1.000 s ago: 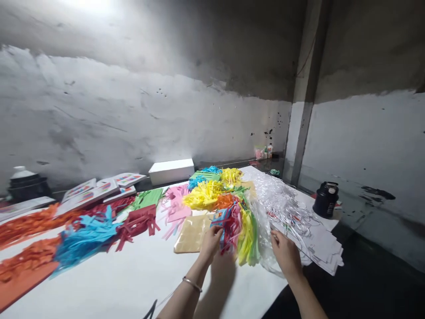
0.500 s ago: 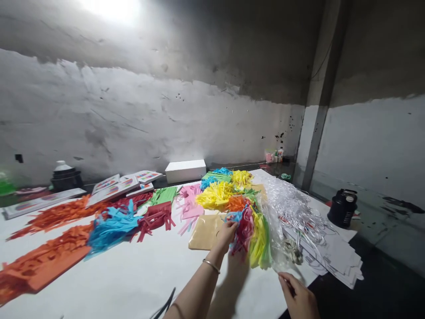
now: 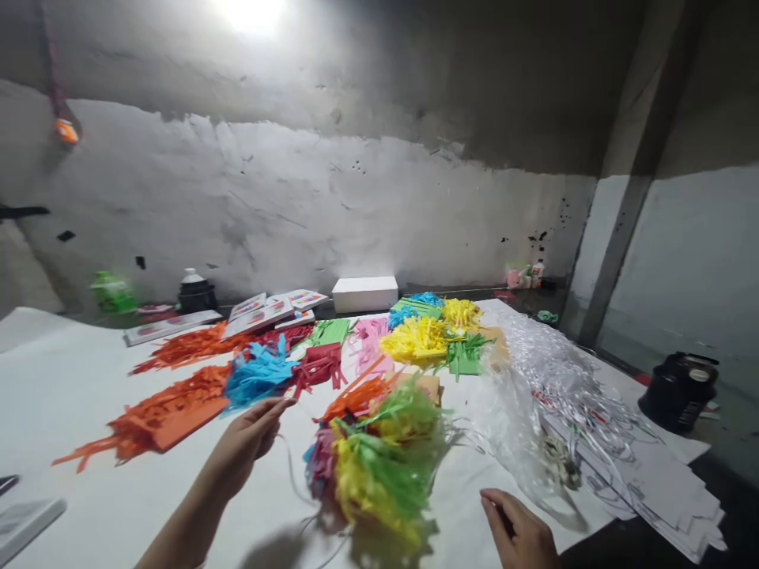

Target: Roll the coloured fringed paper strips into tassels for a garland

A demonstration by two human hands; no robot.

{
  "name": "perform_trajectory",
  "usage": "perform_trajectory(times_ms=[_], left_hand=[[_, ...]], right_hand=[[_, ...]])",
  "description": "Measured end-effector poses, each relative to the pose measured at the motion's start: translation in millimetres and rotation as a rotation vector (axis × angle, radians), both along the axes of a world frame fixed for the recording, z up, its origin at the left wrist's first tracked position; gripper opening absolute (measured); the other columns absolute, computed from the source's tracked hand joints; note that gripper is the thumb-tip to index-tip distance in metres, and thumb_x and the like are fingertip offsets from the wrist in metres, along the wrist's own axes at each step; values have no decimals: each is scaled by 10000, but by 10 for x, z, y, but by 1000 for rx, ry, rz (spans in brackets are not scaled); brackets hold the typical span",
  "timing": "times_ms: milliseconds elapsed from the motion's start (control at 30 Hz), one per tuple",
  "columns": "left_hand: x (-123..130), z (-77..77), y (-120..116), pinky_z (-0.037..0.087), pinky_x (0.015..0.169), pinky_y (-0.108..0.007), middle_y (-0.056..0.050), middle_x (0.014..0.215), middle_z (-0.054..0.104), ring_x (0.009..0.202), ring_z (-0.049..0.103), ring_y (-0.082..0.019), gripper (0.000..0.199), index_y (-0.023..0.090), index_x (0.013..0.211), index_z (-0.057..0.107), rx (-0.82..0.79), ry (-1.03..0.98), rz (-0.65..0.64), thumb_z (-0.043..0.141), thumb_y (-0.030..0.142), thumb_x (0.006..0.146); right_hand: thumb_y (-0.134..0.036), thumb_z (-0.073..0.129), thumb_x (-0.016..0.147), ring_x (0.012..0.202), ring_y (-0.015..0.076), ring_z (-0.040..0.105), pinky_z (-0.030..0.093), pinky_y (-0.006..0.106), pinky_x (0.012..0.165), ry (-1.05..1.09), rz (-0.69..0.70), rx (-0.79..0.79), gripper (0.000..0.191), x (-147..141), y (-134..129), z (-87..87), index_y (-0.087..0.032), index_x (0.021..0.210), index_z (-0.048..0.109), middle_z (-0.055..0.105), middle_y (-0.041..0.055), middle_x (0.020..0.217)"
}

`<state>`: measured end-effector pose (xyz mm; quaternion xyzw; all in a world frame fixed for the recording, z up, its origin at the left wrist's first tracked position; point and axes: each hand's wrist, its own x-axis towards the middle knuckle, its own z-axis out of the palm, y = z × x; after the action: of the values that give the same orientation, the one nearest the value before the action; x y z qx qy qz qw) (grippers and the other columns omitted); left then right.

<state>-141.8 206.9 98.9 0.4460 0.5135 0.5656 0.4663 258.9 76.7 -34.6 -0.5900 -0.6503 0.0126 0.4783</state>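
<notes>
My left hand [image 3: 252, 435] is closed in a pinch, with a thin white string [image 3: 290, 462] running from near its fingertips down toward a bunch of paper tassels [image 3: 383, 458]. The bunch mixes orange, yellow, green, red and blue strips, is blurred by motion, and casts a shadow on the white table covering [image 3: 462, 514]. At the right of the bunch, my right hand [image 3: 522, 529] has its thumb and fingers pressed together; whatever is between them cannot be made out. More white string [image 3: 471, 435] loops on the tassels' right side.
Orange [image 3: 183, 419], blue [image 3: 261, 371] and yellow tassel piles [image 3: 418, 338] lie behind. At right are clear plastic wrapping [image 3: 513, 427], a heap of white strings [image 3: 551, 356], stacked white sheets [image 3: 652, 482] and a black jug [image 3: 679, 391]. A white box [image 3: 364, 294] stands by the wall.
My left hand has left the tassels and moved left, now pinching string. The colourful bunch has shifted toward me and left, away from the plastic. The view has turned left.
</notes>
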Motion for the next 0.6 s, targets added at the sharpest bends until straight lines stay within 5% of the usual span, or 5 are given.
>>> perform_trajectory(times_ms=[267, 400, 600], left_hand=[[-901, -306, -590, 108, 461, -157, 120, 460, 314, 412, 213, -31, 468, 153, 931, 733, -79, 9, 243, 850, 477, 615], [-997, -339, -763, 133, 440, -147, 125, 464, 328, 412, 224, -31, 578, 136, 888, 721, -73, -24, 284, 882, 551, 519], [-1009, -360, -892, 170, 413, -144, 113, 473, 366, 401, 259, -33, 578, 131, 880, 713, -45, -78, 352, 883, 538, 507]], right_hand=[[-232, 510, 943, 877, 226, 697, 543, 307, 787, -155, 317, -183, 210, -767, 513, 328, -236, 956, 719, 724, 57, 913], [-103, 557, 796, 867, 248, 671, 523, 336, 794, -219, 395, -251, 218, -1126, 757, 326, -227, 847, 729, 707, 62, 876], [-130, 521, 809, 941, 222, 681, 526, 315, 846, -182, 437, -298, 286, -1386, 938, 260, -212, 997, 721, 736, 60, 993]])
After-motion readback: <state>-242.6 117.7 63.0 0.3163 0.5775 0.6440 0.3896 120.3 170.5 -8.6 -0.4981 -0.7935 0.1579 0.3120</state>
